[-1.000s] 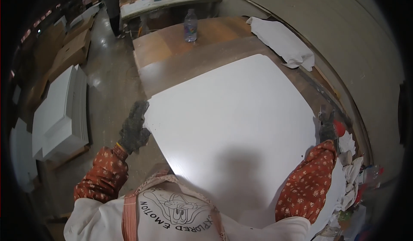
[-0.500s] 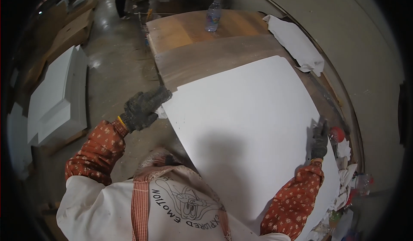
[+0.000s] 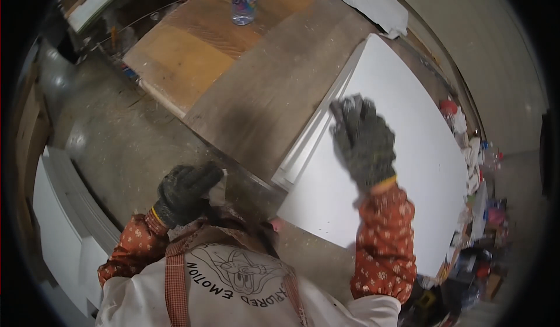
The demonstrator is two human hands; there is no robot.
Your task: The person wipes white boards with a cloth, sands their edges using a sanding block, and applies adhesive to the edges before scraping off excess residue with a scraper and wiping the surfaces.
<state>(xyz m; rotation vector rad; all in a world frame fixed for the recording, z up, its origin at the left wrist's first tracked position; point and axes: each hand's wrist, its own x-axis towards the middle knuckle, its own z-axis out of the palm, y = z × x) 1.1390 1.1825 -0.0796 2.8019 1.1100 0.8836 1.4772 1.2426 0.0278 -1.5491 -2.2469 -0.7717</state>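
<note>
A large white panel [image 3: 408, 117] lies on the worktable, showing a stepped edge along its left side. My right hand [image 3: 366, 143], in a dark grey knit glove, is over the panel's upper face near that edge. Its fingers are bent around a small dark flat piece [image 3: 336, 110], whose kind I cannot make out. Off the table's near side, my left hand [image 3: 186, 193], gloved alike, is closed on a crumpled whitish cloth [image 3: 217, 190]. Part of the cloth is hidden by the fingers.
On the brown wooden table [image 3: 251, 99] stands a clear plastic bottle [image 3: 244, 3]. A white wrapped bundle [image 3: 373, 3] lies at the far edge. Clutter with a red-topped item [image 3: 448, 107] lines the right side. White panels [image 3: 64, 210] are stacked at the left.
The white panel has been turned and shifted right, baring more tabletop. My right hand has moved from its right edge toward its left edge. My left hand has left the panel's corner and come lower.
</note>
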